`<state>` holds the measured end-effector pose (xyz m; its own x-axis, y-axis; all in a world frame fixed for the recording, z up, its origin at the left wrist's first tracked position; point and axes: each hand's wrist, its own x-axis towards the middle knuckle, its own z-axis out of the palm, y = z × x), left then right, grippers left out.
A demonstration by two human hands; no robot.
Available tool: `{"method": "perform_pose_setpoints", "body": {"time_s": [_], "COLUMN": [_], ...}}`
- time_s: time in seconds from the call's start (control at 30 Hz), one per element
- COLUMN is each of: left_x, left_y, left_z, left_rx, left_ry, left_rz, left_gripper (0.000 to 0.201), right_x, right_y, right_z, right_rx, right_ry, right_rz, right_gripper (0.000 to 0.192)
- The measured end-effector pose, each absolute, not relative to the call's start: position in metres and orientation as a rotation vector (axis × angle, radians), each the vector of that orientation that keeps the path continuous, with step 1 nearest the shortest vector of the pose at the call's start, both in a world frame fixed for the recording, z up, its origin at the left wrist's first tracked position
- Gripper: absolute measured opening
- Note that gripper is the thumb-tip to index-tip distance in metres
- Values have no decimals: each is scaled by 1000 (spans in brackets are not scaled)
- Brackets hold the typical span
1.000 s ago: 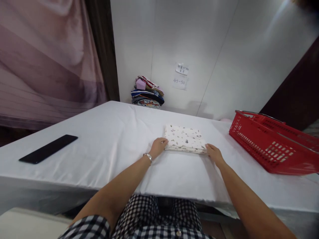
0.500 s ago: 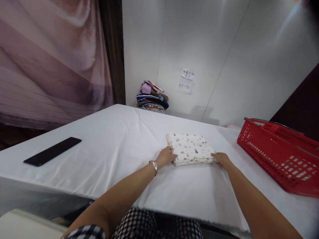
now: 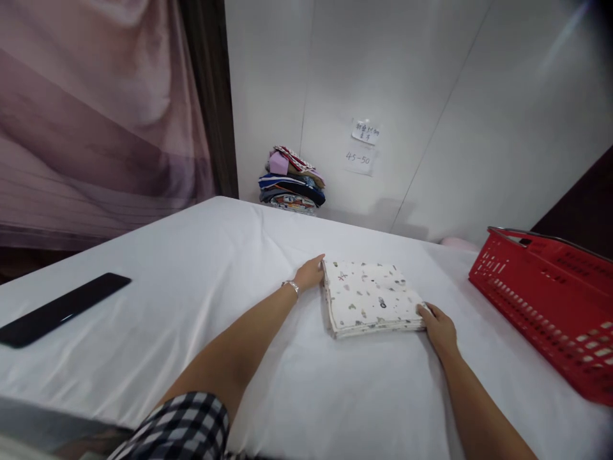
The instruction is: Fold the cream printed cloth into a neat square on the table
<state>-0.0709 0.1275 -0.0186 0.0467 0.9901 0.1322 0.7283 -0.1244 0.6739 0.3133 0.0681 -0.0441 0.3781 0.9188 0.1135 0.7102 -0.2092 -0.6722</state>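
A folded white cloth (image 3: pixel 368 297) with a scattered small print lies in several layers on the white-covered table (image 3: pixel 230 275). My left hand (image 3: pixel 310 272), with a bracelet at the wrist, is at the cloth's far left corner, its fingers closed on the edge and partly hidden. At the near right corner, my right hand (image 3: pixel 439 329) pinches the layers, thumb on top and the other fingers underneath or behind.
To the right stands a red plastic basket (image 3: pixel 541 300) with a metal handle. A long black flat object (image 3: pixel 62 310) lies at the left. Folded textiles (image 3: pixel 292 182) are stacked by the wall, near paper signs (image 3: pixel 361 156).
My left hand has slid from the near left corner up to the far left corner of the cloth. My right hand stays at the near right corner. The camera view has shifted slightly.
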Motion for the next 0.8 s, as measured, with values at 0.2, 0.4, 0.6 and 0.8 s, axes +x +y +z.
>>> {"method": "perform_pose_setpoints", "body": {"time_s": [0.2, 0.4, 0.6, 0.8], "left_x": [-75, -76, -82, -84], "left_y": [147, 157, 161, 158], "left_z": [-18, -22, -30, -27], "left_rx": [1961, 1920, 1793, 1783], "left_ry": [1632, 1666, 1767, 1676], "left_rz": [766, 809, 890, 895], "left_gripper": [57, 40, 35, 35], "right_x": [311, 310, 309, 308], "right_y": [68, 68, 66, 66], "right_z": [-41, -40, -39, -39], "right_rx": [-1954, -1970, -1920, -1910], "right_ry": [-1390, -1364, -1326, -1322], "right_rz": [425, 438, 477, 452], "right_gripper": [56, 55, 48, 47]}}
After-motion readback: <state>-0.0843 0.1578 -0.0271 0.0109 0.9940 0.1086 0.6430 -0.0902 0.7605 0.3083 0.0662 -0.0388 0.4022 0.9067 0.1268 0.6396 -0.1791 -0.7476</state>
